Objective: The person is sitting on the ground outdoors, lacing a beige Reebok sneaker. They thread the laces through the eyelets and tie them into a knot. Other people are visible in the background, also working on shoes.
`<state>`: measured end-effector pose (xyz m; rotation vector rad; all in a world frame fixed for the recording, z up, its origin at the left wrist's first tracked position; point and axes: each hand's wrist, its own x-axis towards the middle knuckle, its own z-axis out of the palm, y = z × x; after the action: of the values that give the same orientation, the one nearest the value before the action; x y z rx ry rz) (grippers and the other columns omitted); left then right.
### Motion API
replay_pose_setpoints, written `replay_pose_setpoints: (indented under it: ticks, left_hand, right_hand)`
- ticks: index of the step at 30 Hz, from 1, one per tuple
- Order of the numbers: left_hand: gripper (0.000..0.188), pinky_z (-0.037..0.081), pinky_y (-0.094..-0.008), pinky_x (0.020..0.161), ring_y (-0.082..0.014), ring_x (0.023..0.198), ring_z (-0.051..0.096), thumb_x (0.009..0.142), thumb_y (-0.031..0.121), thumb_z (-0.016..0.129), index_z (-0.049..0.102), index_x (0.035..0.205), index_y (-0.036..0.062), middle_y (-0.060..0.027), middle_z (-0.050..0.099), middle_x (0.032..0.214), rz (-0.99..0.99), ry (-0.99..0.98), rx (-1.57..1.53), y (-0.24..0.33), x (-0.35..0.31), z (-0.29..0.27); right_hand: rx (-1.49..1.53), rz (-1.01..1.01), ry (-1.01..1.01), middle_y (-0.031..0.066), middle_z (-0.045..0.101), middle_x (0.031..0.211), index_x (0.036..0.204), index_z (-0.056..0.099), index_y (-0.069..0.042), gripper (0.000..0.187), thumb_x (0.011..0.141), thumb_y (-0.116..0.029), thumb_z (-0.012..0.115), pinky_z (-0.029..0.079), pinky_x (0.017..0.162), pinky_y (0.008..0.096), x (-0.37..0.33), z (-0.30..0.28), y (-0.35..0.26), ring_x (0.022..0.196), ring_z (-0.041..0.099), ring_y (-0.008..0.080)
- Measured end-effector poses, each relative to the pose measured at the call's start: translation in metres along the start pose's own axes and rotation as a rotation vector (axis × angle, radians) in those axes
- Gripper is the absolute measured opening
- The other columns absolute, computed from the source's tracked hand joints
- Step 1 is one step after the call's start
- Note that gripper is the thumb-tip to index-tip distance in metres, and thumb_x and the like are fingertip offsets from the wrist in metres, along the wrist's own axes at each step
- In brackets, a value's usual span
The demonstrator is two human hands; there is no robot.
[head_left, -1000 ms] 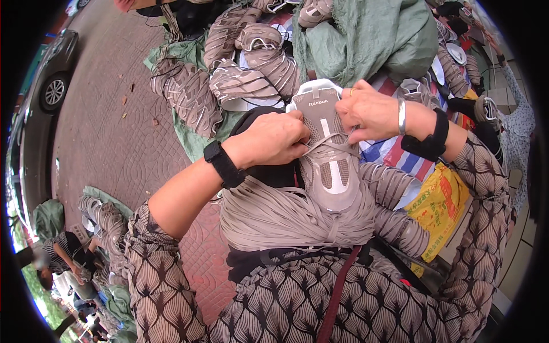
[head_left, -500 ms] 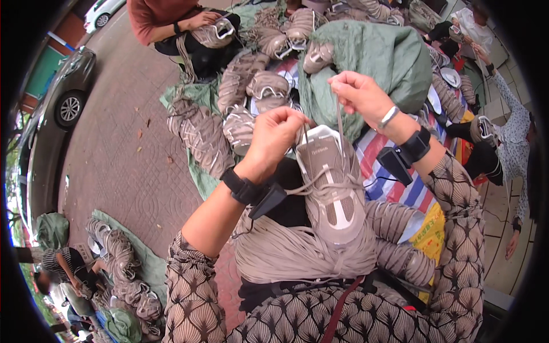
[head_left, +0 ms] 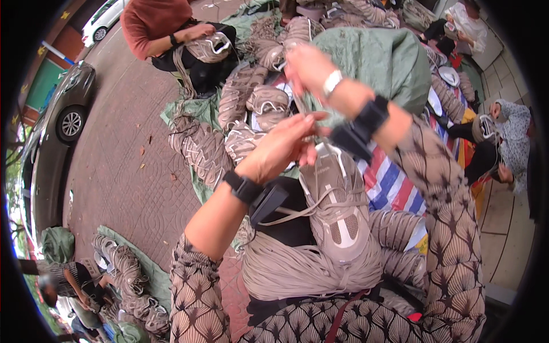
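Observation:
A grey-beige sneaker (head_left: 337, 214) rests toe toward me on my lap, its laces loosely crossed over the tongue. Beneath the toe lies a thick bundle of grey-beige laces (head_left: 303, 268). Just above the shoe's collar is my left hand (head_left: 280, 143), its index finger stretched and the other fingers curled around a shoelace. Higher and farther off, my right hand (head_left: 311, 71) is blurred by motion; its fingers look closed on the shoelace (head_left: 301, 104), which slants down between the hands. The shoe's opening is partly hidden by my left hand.
Laced-up sneakers (head_left: 200, 143) lie heaped ahead, beside a big green sack (head_left: 377, 63). More shoes (head_left: 394, 228) lie at my right on a striped sheet (head_left: 394, 183). A person (head_left: 166, 34) with a shoe sits ahead left; others sit right and lower left. A car (head_left: 63, 126) stands left.
My right hand has swung left and farther from me, drawing the shoelace above my left hand. My left hand's index finger has straightened from a pinch. The shoe has shifted slightly toward me.

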<state>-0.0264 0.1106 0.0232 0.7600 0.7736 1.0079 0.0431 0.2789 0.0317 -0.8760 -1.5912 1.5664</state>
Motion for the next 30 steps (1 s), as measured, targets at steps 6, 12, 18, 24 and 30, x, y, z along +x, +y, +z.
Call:
replay_pose_setpoints:
  ticks: [6,12,18,24,30]
  left_hand:
    - [0.013,0.039,-0.0210,0.055,-0.0073,0.059,0.042,0.098,0.007,0.047,0.052,0.086,0.0062,0.0038,0.048,0.071,0.420,0.360,-0.081,0.076,0.050,-0.070]
    - [0.018,0.043,-0.0243,0.055,-0.0111,0.062,0.052,0.101,0.025,0.050,0.053,0.097,0.0083,0.0002,0.055,0.075,0.410,0.333,-0.014,0.135,0.071,-0.099]
    - [0.030,0.048,-0.0301,0.061,-0.0159,0.069,0.056,0.090,0.016,0.064,0.052,0.108,-0.0048,-0.0066,0.059,0.084,0.558,0.525,0.682,0.067,0.049,-0.085]
    - [0.012,0.043,-0.0420,0.073,-0.0308,0.083,0.056,0.076,0.017,0.074,0.066,0.080,0.0086,-0.0084,0.059,0.085,0.457,0.303,1.471,-0.045,-0.043,0.018]
    - [0.016,0.033,-0.0411,0.081,-0.0273,0.096,0.048,0.074,0.019,0.077,0.063,0.077,0.0111,-0.0061,0.052,0.098,0.355,0.163,1.474,-0.076,-0.068,0.027]
  right_hand:
    - [0.396,0.333,-0.268,0.0128,0.064,0.077,0.094,0.059,-0.001,0.030,0.099,-0.028,0.049,0.055,0.055,0.0359,0.053,-0.062,-0.008,0.061,0.064,0.0225]
    - [-0.109,0.603,-0.946,0.0050,0.066,0.079,0.096,0.064,0.000,0.039,0.101,-0.037,0.051,0.052,0.047,0.0255,-0.083,-0.010,-0.008,0.056,0.062,0.0098]
    - [0.031,0.304,-0.264,0.0136,0.065,0.077,0.092,0.058,0.001,0.028,0.099,-0.023,0.045,0.058,0.059,0.0370,0.026,-0.042,0.006,0.061,0.065,0.0239]
    - [0.058,0.277,-0.283,0.0151,0.068,0.081,0.095,0.061,0.000,0.029,0.100,-0.023,0.044,0.058,0.058,0.0338,0.008,-0.056,0.018,0.063,0.067,0.0198]
    - [0.038,0.256,-0.307,0.0140,0.068,0.081,0.095,0.061,0.000,0.031,0.101,-0.027,0.045,0.058,0.061,0.0338,-0.001,-0.059,0.010,0.063,0.067,0.0198]
